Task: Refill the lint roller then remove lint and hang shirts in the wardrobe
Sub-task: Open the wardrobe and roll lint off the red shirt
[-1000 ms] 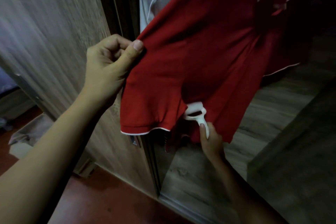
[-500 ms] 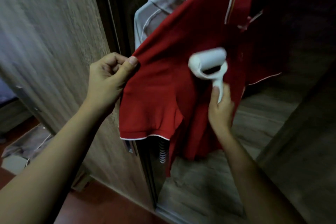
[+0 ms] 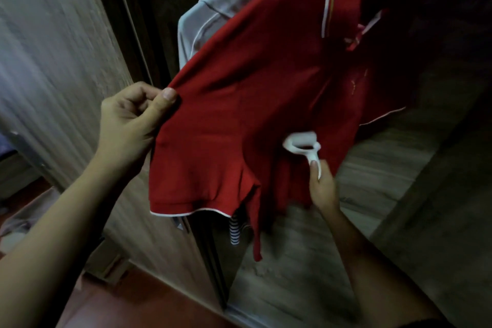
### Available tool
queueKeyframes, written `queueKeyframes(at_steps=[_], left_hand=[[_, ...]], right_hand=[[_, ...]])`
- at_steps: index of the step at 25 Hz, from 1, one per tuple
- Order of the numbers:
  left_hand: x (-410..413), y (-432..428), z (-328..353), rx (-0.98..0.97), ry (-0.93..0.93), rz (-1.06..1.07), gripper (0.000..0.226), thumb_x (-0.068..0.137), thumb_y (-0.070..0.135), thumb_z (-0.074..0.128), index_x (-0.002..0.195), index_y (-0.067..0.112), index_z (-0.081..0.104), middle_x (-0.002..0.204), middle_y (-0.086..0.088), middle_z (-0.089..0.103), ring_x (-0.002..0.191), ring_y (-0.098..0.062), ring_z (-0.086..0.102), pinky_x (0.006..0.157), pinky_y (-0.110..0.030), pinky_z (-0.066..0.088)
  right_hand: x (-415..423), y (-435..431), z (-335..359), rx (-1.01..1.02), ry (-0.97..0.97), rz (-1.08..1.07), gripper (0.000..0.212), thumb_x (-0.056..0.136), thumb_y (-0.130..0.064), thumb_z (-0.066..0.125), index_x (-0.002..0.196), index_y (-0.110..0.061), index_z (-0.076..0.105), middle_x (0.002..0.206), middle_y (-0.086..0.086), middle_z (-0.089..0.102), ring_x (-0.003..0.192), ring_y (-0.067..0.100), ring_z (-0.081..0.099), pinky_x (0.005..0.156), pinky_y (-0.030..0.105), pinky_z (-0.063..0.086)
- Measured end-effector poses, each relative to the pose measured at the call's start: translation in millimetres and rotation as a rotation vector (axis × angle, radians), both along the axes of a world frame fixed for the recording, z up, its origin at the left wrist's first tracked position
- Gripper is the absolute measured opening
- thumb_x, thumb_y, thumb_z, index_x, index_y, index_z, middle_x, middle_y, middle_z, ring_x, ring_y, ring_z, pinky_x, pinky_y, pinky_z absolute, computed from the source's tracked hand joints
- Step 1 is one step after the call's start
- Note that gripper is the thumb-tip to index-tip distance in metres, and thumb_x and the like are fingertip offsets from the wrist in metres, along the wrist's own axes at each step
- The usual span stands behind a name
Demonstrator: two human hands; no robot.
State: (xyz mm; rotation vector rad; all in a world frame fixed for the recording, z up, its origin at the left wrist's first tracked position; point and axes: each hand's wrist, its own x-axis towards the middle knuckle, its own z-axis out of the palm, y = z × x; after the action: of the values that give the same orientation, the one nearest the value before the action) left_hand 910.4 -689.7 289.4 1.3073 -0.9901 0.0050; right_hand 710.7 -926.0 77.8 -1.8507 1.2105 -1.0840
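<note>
The left hand (image 3: 130,125) pinches the sleeve edge of the red shirt (image 3: 239,114), which hangs in front of the open wardrobe (image 3: 159,8). The right hand (image 3: 323,189) grips the handle of the white lint roller (image 3: 302,145), its head pressed against the shirt's lower front. A grey shirt (image 3: 210,18) hangs behind.

Red shirt (image 3: 239,104) hanging — white lint roller (image 3: 303,144) against it

Dim light. A grey wood-grain wardrobe door (image 3: 58,66) stands left, dark beyond it. Reddish floor (image 3: 138,303) lies near.
</note>
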Motion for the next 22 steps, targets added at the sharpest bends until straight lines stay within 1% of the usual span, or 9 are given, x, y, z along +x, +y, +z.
queueKeyframes(at_steps=[4, 6, 8, 11, 14, 16, 17, 19, 22], left_hand=[[-2, 1, 0, 0.001, 0.015, 0.002, 0.02, 0.081, 0.035, 0.064, 0.061, 0.03, 0.064, 0.048, 0.016, 0.057, 0.047, 0.005, 0.045, 0.049, -0.011, 0.037], [-4, 1, 2, 0.01, 0.016, 0.013, 0.021, 0.08, 0.036, 0.064, 0.06, 0.03, 0.063, 0.047, 0.016, 0.055, 0.046, 0.005, 0.042, 0.048, -0.011, 0.035], [-6, 1, 3, 0.012, 0.02, 0.024, 0.021, 0.079, 0.036, 0.063, 0.06, 0.027, 0.062, 0.045, 0.016, 0.054, 0.045, 0.005, 0.042, 0.047, -0.009, 0.035], [-9, 1, 4, 0.004, 0.021, 0.03, 0.02, 0.078, 0.035, 0.062, 0.064, 0.023, 0.057, 0.045, 0.016, 0.055, 0.044, 0.006, 0.043, 0.047, -0.008, 0.035], [-7, 1, 2, 0.005, 0.004, 0.035, 0.019, 0.078, 0.036, 0.063, 0.064, 0.023, 0.058, 0.047, 0.017, 0.058, 0.045, 0.006, 0.046, 0.048, -0.007, 0.037], [-4, 1, 0, 0.001, 0.008, 0.027, 0.02, 0.077, 0.039, 0.063, 0.062, 0.025, 0.062, 0.048, 0.017, 0.059, 0.044, 0.005, 0.047, 0.047, -0.008, 0.038], [-4, 1, 0, 0.005, 0.007, 0.025, 0.02, 0.077, 0.04, 0.063, 0.062, 0.027, 0.063, 0.048, 0.017, 0.059, 0.045, 0.005, 0.048, 0.047, -0.008, 0.038], [-3, 1, 1, 0.027, -0.011, 0.027, 0.02, 0.076, 0.044, 0.063, 0.062, 0.03, 0.064, 0.05, 0.017, 0.06, 0.047, 0.005, 0.049, 0.048, -0.008, 0.039], [-4, 0, 0, 0.031, -0.019, 0.029, 0.02, 0.077, 0.043, 0.064, 0.063, 0.03, 0.064, 0.05, 0.017, 0.059, 0.048, 0.004, 0.049, 0.049, -0.008, 0.04]], right_hand=[[-18, -30, 83, -0.189, -0.125, -0.072, 0.028, 0.1, -0.031, 0.033, 0.105, -0.01, 0.052, 0.076, 0.004, 0.053, 0.069, 0.021, 0.05, 0.063, 0.03, 0.035], [-21, -43, 102, -0.229, -0.18, -0.086, 0.028, 0.1, -0.029, 0.032, 0.102, -0.009, 0.051, 0.071, 0.0, 0.05, 0.063, 0.017, 0.048, 0.062, 0.031, 0.036], [-11, -35, 87, -0.163, -0.192, -0.041, 0.023, 0.1, -0.025, 0.032, 0.098, -0.014, 0.052, 0.068, -0.005, 0.047, 0.06, 0.014, 0.045, 0.063, 0.029, 0.034], [13, 12, 13, 0.023, -0.114, 0.09, 0.022, 0.1, -0.019, 0.035, 0.083, -0.022, 0.049, 0.065, -0.008, 0.045, 0.068, 0.017, 0.046, 0.067, 0.028, 0.032], [26, 68, -54, 0.292, 0.006, 0.176, 0.023, 0.099, -0.023, 0.037, 0.089, -0.015, 0.056, 0.077, 0.002, 0.054, 0.077, 0.017, 0.051, 0.068, 0.025, 0.031], [27, 82, -75, 0.372, 0.022, 0.212, 0.023, 0.099, -0.025, 0.036, 0.09, -0.016, 0.055, 0.084, 0.007, 0.058, 0.082, 0.02, 0.055, 0.071, 0.026, 0.034], [25, 77, -74, 0.385, 0.001, 0.188, 0.025, 0.099, -0.025, 0.035, 0.094, -0.014, 0.057, 0.088, 0.01, 0.061, 0.085, 0.023, 0.057, 0.072, 0.026, 0.035], [20, 47, -56, 0.342, -0.066, 0.067, 0.032, 0.1, -0.022, 0.033, 0.102, -0.002, 0.058, 0.092, 0.014, 0.06, 0.087, 0.023, 0.056, 0.071, 0.025, 0.033], [1, -12, -4, 0.195, -0.189, -0.067, 0.038, 0.101, -0.022, 0.03, 0.111, 0.005, 0.055, 0.095, 0.009, 0.054, 0.09, 0.018, 0.049, 0.079, 0.031, 0.038]])
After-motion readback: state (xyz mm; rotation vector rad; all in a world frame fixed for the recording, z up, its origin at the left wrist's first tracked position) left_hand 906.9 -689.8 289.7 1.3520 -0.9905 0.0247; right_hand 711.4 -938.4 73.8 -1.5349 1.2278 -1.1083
